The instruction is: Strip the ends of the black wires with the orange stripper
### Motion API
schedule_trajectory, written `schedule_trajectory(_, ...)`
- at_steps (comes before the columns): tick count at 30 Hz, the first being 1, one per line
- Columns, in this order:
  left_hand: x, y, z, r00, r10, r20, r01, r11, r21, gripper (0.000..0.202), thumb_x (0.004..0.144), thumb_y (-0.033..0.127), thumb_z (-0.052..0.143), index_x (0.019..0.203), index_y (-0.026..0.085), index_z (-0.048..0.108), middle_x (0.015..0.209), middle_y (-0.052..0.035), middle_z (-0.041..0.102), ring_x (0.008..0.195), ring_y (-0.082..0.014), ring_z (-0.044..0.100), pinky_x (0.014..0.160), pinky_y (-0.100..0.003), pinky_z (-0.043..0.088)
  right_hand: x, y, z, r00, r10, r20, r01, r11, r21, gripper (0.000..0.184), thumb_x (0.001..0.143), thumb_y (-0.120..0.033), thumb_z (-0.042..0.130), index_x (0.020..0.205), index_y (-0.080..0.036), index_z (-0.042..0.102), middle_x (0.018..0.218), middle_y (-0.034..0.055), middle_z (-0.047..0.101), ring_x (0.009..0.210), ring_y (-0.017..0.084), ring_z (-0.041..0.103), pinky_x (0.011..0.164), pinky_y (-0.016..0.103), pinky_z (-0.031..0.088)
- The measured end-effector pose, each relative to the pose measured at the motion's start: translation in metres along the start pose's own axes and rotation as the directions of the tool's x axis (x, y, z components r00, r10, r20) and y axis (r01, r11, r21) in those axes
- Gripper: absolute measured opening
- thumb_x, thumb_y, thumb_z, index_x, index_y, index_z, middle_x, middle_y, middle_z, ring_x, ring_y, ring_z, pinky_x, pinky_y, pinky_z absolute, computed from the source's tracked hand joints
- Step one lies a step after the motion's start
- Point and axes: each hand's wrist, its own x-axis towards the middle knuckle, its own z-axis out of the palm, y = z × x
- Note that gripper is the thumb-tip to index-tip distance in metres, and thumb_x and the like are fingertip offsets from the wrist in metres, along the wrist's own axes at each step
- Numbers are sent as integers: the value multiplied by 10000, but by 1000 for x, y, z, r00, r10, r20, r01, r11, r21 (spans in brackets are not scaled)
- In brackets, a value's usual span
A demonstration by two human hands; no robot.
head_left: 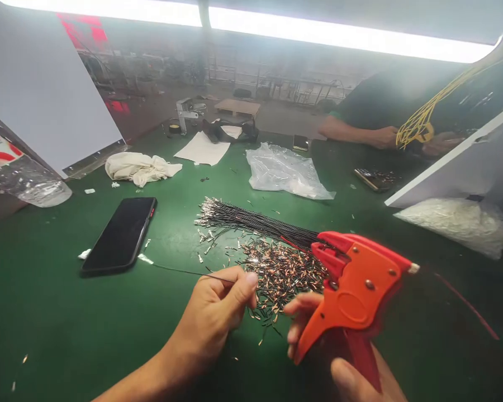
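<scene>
Between thumb and fingers, my left hand (218, 307) pinches a thin black wire (180, 271), which trails left to a small white connector (145, 258). My right hand (360, 363) is closed around the handle of an orange and red wire stripper (356, 285). Its jaws point left, a little apart from my left hand. Behind the tool lies a bundle of black wires (264, 220) with metal terminals at the left ends. A heap of cut black and copper wire scraps (280, 273) sits between my hands, partly covered by the tool.
A black phone (119, 237) lies at left, near a plastic bottle (29, 173). A white cloth (140, 167), paper (203, 148) and a clear plastic bag (285, 170) lie farther back. Across the green table (46, 312), a person's hands hold yellow wires (419, 125). A filled bag (456, 223) sits right.
</scene>
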Motion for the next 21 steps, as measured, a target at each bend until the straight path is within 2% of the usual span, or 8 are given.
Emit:
schedule_trajectory(5, -5, -9, 5, 965, 264, 9, -251, 907, 338, 430, 951, 467, 527, 640, 172, 553, 527, 86, 259, 457, -65, 205, 414, -219, 157, 4, -12, 5, 937, -152, -316, 97, 979, -181, 482, 868, -598, 622, 1287, -395, 497, 1048, 13, 645, 831, 202, 625, 784, 340, 547)
schedule_trajectory(8, -8, -8, 8, 936, 343, 75, -338, 824, 455, 370, 959, 366, 502, 653, 171, 575, 549, 63, 342, 485, -76, 292, 454, -215, 246, 6, -12, 7, 906, -255, -339, 181, 955, -236, 778, 927, -518, 598, 1513, -533, 86, 1314, 44, 539, 817, 193, 659, 728, 378, 595)
schedule_trajectory(10, -10, -6, 10, 920, 376, 110, -379, 784, 491, 344, 948, 326, 503, 650, 172, 580, 552, 51, 390, 492, -83, 328, 470, -218, 278, 6, -8, 5, 883, -368, -292, 261, 901, -346, 775, 1008, -422, 497, 1484, -623, -80, 1441, 31, 455, 853, 186, 673, 794, 432, 595)
schedule_trajectory(12, -11, -4, 12, 909, 395, 132, -405, 764, 502, 335, 942, 308, 516, 644, 173, 591, 547, 43, 418, 489, -85, 342, 473, -219, 289, 6, -3, 2, 844, -494, -209, 332, 787, -520, 589, 1046, -289, 407, 1493, -602, 188, 1475, 11, 449, 982, 215, 658, 948, 509, 528)
schedule_trajectory(14, -12, -4, 13, 908, 388, 157, -412, 765, 495, 320, 940, 298, 534, 657, 172, 614, 542, 40, 433, 486, -84, 350, 473, -214, 294, 5, 0, -1, 799, -595, -87, 399, 633, -664, 508, 1010, -154, 427, 1402, -469, 499, 1373, 24, 548, 1132, 265, 592, 1042, 538, 455)
schedule_trajectory(16, -12, -5, 14, 909, 373, 186, -416, 774, 478, 291, 938, 290, 549, 690, 173, 646, 546, 36, 455, 485, -82, 362, 476, -211, 299, 4, 2, -2, 783, -622, 17, 448, 545, -708, 486, 972, -107, 483, 1358, -387, 573, 1295, 47, 579, 1174, 278, 555, 1042, 512, 464)
schedule_trajectory(18, -12, -7, 13, 916, 365, 169, -401, 803, 441, 279, 937, 310, 565, 714, 175, 667, 550, 32, 466, 484, -83, 366, 473, -210, 301, 1, 1, 0, 829, -559, 1, 442, 656, -612, 507, 1005, -168, 476, 1437, -433, 465, 1350, 44, 534, 1057, 229, 615, 966, 453, 533)
schedule_trajectory(21, -10, -8, 8, 953, 302, 4, -287, 902, 323, 326, 919, 425, 616, 710, 179, 669, 549, 39, 423, 484, -79, 321, 440, -206, 247, -3, -4, 4, 943, -321, -85, 291, 923, -254, 619, 1025, -408, 472, 1504, -596, 129, 1389, 31, 529, 834, 165, 679, 772, 384, 621)
